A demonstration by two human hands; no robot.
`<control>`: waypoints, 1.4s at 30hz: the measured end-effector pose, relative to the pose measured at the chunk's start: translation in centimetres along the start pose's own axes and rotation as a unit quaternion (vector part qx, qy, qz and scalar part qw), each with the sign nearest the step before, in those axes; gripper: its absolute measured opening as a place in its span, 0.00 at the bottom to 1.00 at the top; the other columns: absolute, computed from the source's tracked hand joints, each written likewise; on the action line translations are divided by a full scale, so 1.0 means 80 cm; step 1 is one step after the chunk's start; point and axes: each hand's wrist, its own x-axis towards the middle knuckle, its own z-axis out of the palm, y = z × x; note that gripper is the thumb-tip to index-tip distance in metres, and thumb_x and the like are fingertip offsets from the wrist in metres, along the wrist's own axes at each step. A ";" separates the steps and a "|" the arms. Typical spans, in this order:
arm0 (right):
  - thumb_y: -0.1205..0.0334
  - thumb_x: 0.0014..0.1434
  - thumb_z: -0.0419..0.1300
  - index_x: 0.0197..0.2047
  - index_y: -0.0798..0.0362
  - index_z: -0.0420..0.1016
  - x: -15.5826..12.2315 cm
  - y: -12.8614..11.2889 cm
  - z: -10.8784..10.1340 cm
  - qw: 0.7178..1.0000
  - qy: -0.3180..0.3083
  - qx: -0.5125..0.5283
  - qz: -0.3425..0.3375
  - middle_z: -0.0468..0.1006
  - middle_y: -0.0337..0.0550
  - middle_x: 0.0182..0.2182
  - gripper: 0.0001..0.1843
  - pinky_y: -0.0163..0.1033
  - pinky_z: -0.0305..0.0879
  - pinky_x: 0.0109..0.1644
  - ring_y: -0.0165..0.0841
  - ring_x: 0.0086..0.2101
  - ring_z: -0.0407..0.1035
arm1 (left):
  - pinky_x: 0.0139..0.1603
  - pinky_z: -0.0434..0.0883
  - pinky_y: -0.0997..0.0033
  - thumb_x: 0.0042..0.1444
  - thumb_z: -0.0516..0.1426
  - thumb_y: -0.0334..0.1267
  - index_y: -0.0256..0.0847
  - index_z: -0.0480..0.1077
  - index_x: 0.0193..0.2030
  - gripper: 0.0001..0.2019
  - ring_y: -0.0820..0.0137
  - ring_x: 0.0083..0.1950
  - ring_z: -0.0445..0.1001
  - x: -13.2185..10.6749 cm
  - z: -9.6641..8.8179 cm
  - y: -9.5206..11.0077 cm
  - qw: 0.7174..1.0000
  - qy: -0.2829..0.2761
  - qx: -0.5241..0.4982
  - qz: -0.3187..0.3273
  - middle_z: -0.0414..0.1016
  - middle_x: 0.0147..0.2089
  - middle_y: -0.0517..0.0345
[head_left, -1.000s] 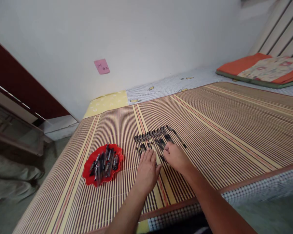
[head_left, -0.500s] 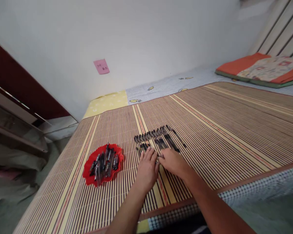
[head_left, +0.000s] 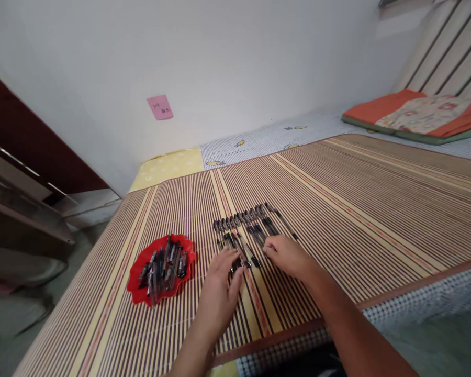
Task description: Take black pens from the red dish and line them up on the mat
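My left hand lies low over the left group of slim black pens, its fingers stretched forward and the thumb apart. Its fingertips cover the near ends of several pens. Just right of them, my right hand is closed, thumb and fingers pinched at the near ends of a second group of dark pens. Whatever is in that pinch is hidden. Beyond both hands runs a row of short dark pieces like pen caps. A longer pen lies slanted at the row's right end.
A red wavy-edged plate with several dark and clear pen parts stands to the left. Everything lies on a striped bamboo mat over a bed. A folded orange quilt is at the far right, and a pink note hangs on the wall.
My hands have moved apart: the left drew back toward me and to the left, the right shifted slightly right. More pens between them now show.
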 end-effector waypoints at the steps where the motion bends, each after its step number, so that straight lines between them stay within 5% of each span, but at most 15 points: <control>1: 0.66 0.62 0.54 0.27 0.54 0.73 0.000 0.005 -0.005 1.000 0.011 0.009 0.012 0.74 0.40 0.25 0.12 0.34 0.47 0.29 0.30 0.26 0.65 | 0.66 0.65 0.46 0.66 0.51 0.39 0.44 0.70 0.57 0.16 0.59 0.66 0.67 -0.004 -0.004 0.001 1.000 0.008 -0.014 -0.010 0.75 0.60 0.48; 6: 0.66 0.61 0.54 0.31 0.53 0.74 -0.001 0.012 -0.015 0.998 0.040 0.018 0.044 0.74 0.39 0.25 0.10 0.33 0.48 0.28 0.30 0.25 0.64 | 0.67 0.63 0.45 0.65 0.52 0.39 0.47 0.71 0.57 0.16 0.59 0.67 0.66 -0.017 -0.002 -0.001 0.998 0.025 -0.042 -0.026 0.75 0.60 0.51; 14: 0.67 0.60 0.58 0.33 0.53 0.74 0.008 -0.023 0.019 0.994 0.040 -0.089 0.045 0.77 0.43 0.32 0.04 0.35 0.48 0.31 0.31 0.31 0.69 | 0.64 0.67 0.50 0.65 0.52 0.39 0.44 0.74 0.51 0.13 0.60 0.61 0.71 -0.003 -0.015 -0.007 0.983 0.112 -0.126 -0.077 0.77 0.56 0.49; 20: 0.67 0.61 0.58 0.35 0.53 0.72 0.006 -0.028 0.027 0.990 0.047 -0.131 0.033 0.75 0.44 0.39 0.03 0.36 0.50 0.31 0.31 0.32 0.71 | 0.62 0.66 0.54 0.66 0.51 0.42 0.44 0.75 0.48 0.13 0.60 0.60 0.72 0.001 -0.027 -0.008 0.968 0.125 -0.181 -0.125 0.78 0.53 0.51; 25: 0.64 0.63 0.58 0.45 0.56 0.72 0.011 -0.034 0.034 0.977 0.032 -0.192 0.086 0.76 0.52 0.43 0.08 0.37 0.57 0.34 0.38 0.37 0.75 | 0.63 0.65 0.55 0.65 0.51 0.44 0.45 0.75 0.47 0.13 0.60 0.59 0.72 0.000 -0.025 -0.012 0.957 0.131 -0.212 -0.148 0.79 0.52 0.52; 33: 0.64 0.60 0.57 0.34 0.56 0.73 0.010 -0.034 0.022 0.982 0.047 -0.149 0.109 0.79 0.52 0.33 0.06 0.38 0.58 0.32 0.39 0.33 0.75 | 0.58 0.67 0.58 0.64 0.53 0.45 0.43 0.76 0.45 0.13 0.60 0.54 0.75 -0.002 -0.025 -0.009 0.949 0.131 -0.236 -0.165 0.80 0.48 0.51; 37: 0.59 0.58 0.58 0.26 0.52 0.69 -0.002 -0.042 0.016 0.992 0.074 0.066 0.073 0.74 0.41 0.23 0.10 0.35 0.56 0.27 0.33 0.25 0.68 | 0.47 0.72 0.65 0.60 0.57 0.48 0.41 0.76 0.45 0.14 0.64 0.44 0.78 0.001 -0.017 -0.002 0.902 0.108 -0.344 -0.235 0.81 0.42 0.51; 42: 0.59 0.55 0.60 0.27 0.53 0.72 -0.019 -0.083 0.044 0.955 -0.026 0.297 -0.010 0.74 0.37 0.24 0.08 0.33 0.60 0.29 0.30 0.26 0.67 | 0.26 0.63 0.78 0.50 0.66 0.49 0.38 0.74 0.35 0.16 0.76 0.25 0.68 0.007 -0.004 -0.007 0.773 0.147 -0.532 -0.314 0.74 0.26 0.62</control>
